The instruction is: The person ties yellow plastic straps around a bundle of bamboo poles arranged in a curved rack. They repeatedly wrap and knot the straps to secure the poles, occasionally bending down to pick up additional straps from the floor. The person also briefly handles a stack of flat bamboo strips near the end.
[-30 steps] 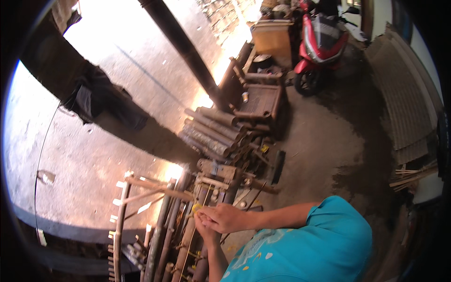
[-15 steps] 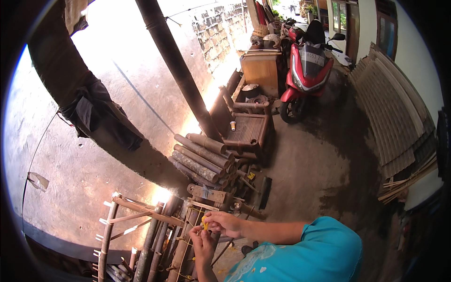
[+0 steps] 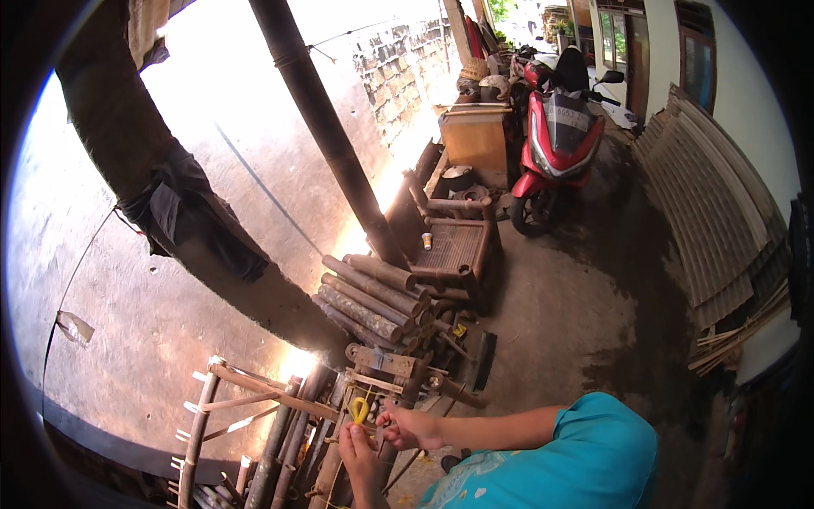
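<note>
A small yellow loop (image 3: 360, 411), perhaps cord or a plastic strip, stands up from the fingertips of my left hand (image 3: 361, 451), which is closed on it. Just to its right is my right hand (image 3: 413, 427), fingers curled inward; what they hold, if anything, I cannot make out. Below both hands lies a bamboo frame (image 3: 332, 454) with thin yellow cord tied along it. Beyond it sits a worn wooden block (image 3: 383, 360) across the bamboo.
Cut bamboo poles (image 3: 370, 299) are stacked ahead, beside a bamboo chair (image 3: 458, 242) with a small cup (image 3: 426, 241) on it. A dark bamboo post (image 3: 326, 127) slants up at the left. Farther off stand a red motorbike (image 3: 555, 144) and corrugated sheets (image 3: 712, 195) against the wall.
My hands have drawn slightly apart. The yellow piece, earlier between both hands, now shows as an open loop above my left fingers. The whole view has shifted slightly.
</note>
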Demonstrator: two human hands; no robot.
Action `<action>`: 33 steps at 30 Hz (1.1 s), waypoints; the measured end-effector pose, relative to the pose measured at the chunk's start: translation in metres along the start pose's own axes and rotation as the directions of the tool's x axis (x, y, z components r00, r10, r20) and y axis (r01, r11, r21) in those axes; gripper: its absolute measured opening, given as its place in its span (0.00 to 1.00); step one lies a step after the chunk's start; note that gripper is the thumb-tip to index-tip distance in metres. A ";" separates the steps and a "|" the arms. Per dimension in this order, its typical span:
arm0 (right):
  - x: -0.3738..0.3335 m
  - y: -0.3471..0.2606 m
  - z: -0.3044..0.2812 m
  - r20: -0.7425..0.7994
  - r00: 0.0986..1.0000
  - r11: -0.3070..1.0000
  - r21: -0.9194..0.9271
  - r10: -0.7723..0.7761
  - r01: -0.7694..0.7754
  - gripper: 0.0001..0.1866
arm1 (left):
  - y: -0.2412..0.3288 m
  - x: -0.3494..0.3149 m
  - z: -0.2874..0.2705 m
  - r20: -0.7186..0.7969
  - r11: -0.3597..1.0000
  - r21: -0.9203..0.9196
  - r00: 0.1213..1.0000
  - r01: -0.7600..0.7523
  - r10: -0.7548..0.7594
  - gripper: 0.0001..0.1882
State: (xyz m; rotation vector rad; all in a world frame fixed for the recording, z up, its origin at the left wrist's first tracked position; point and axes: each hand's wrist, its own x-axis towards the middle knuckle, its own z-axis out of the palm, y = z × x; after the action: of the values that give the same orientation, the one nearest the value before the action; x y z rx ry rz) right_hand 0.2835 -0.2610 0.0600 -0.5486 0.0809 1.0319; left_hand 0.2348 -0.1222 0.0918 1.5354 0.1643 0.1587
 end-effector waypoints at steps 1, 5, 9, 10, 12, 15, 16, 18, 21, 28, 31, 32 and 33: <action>0.009 -0.005 -0.022 0.001 0.995 0.994 0.043 0.101 -0.101 0.26 | 0.004 -0.002 0.003 0.043 1.000 0.021 0.999 -0.014 0.013 0.11; 0.032 -0.036 -0.044 0.132 0.967 0.964 -0.183 0.216 -0.191 0.30 | -0.014 -0.001 -0.015 0.547 0.920 0.370 0.831 -0.128 -0.104 0.14; 0.003 -0.064 0.010 0.272 0.961 0.593 -0.782 0.046 0.193 0.34 | -0.038 0.028 -0.033 0.409 0.921 0.354 0.858 0.165 -0.311 0.14; -0.004 -0.064 0.019 0.389 0.920 0.380 -0.858 0.043 0.345 0.37 | -0.040 0.029 -0.033 0.325 0.935 0.302 0.903 0.183 -0.282 0.13; -0.016 -0.056 0.038 0.511 0.859 0.141 -0.854 0.039 0.501 0.37 | -0.044 0.030 -0.032 0.209 0.990 0.078 0.969 0.115 -0.129 0.13; -0.011 -0.034 0.029 0.647 0.760 0.009 -0.761 -0.051 0.649 0.36 | -0.049 0.039 -0.039 0.132 0.995 0.049 0.988 -0.081 0.074 0.11; -0.014 -0.029 0.029 0.638 0.769 0.040 -0.768 -0.036 0.639 0.36 | -0.059 0.041 -0.045 0.092 0.978 0.137 0.985 -0.156 0.144 0.10; -0.011 -0.012 0.024 0.607 0.754 0.125 -0.752 -0.251 0.647 0.33 | -0.066 0.041 -0.048 0.022 0.981 0.087 0.985 -0.172 0.171 0.10; 0.019 -0.002 0.000 0.131 0.987 0.949 -0.287 -0.096 0.130 0.25 | -0.039 0.030 -0.041 0.063 0.968 -0.246 0.996 -0.045 0.062 0.11; 0.022 -0.047 0.001 0.111 0.994 0.815 -0.576 0.011 0.056 0.30 | -0.030 0.014 -0.031 0.608 0.929 -0.034 0.745 0.370 -0.275 0.14; 0.016 -0.053 0.007 0.293 0.956 0.590 -0.777 0.028 0.221 0.39 | -0.027 0.015 -0.022 0.456 0.918 -0.162 0.852 0.362 -0.256 0.13; 0.007 -0.059 0.022 0.345 0.938 0.577 -0.775 0.044 0.258 0.39 | -0.038 0.016 -0.031 0.460 0.897 -0.234 0.856 0.374 -0.237 0.13; -0.002 -0.061 0.035 0.394 0.917 0.560 -0.774 0.064 0.294 0.39 | -0.045 0.018 -0.033 0.368 0.933 -0.202 0.906 0.299 -0.210 0.14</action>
State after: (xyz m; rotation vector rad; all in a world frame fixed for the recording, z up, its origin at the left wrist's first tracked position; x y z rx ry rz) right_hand 0.3269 -0.2700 0.1144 -1.1841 -0.8462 0.9855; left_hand 0.2457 -0.0879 0.0463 1.2479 0.0656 -0.2885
